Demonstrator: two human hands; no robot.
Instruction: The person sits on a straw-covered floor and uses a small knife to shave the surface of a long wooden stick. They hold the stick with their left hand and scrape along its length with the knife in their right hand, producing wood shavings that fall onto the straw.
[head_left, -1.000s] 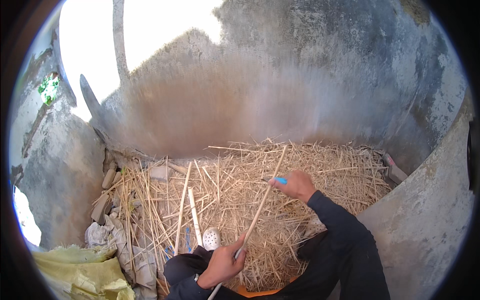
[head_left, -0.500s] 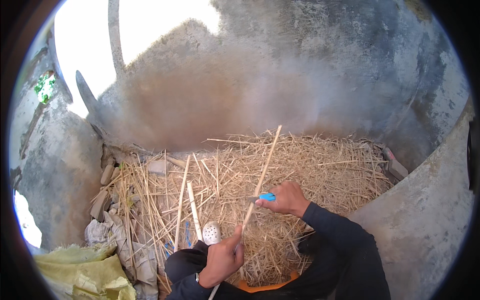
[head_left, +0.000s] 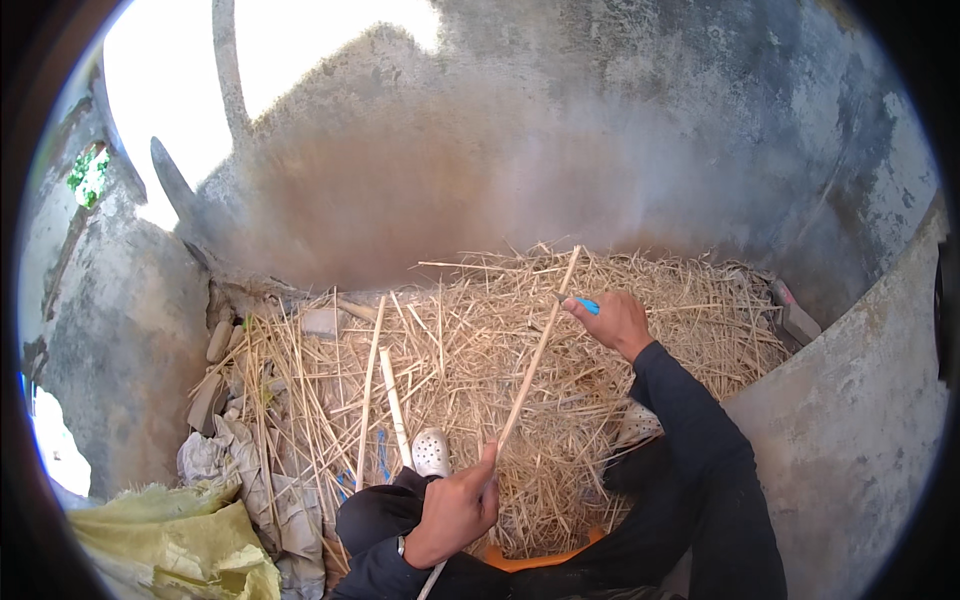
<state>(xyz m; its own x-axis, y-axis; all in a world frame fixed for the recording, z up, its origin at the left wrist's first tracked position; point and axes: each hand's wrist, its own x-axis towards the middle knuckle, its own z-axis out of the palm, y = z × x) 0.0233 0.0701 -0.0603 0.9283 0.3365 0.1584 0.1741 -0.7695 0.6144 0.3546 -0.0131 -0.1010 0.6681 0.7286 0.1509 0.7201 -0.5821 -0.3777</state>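
Note:
My left hand point(head_left: 455, 512) is closed around the lower part of a long, pale wooden strip point(head_left: 532, 380), which slants up and away to the right. Its lower end shows below my fist, by my dark-clothed leg. Near the strip's far end, my right hand point(head_left: 618, 325) grips a small knife with a blue handle point(head_left: 582, 304). The blade lies at the strip, partly lost against it; whether it cuts in, I cannot tell. Beneath both hands spreads a thick heap of thin shavings point(head_left: 680, 320). Two more pale strips, a thin one point(head_left: 371, 390) and a thicker one point(head_left: 394, 405), stand left of my hands.
A stained concrete wall point(head_left: 560, 130) rises behind the heap, and another wall point(head_left: 820, 430) closes the right side. Stone blocks point(head_left: 795, 318) lie at the right corner. A yellowish sack point(head_left: 180, 545) fills the lower left. My white clog point(head_left: 431, 453) rests among shavings; something orange point(head_left: 540, 562) shows below me.
My right hand and the knife have slid up along the strip, away from me and to the right. My left hand keeps its hold on the strip.

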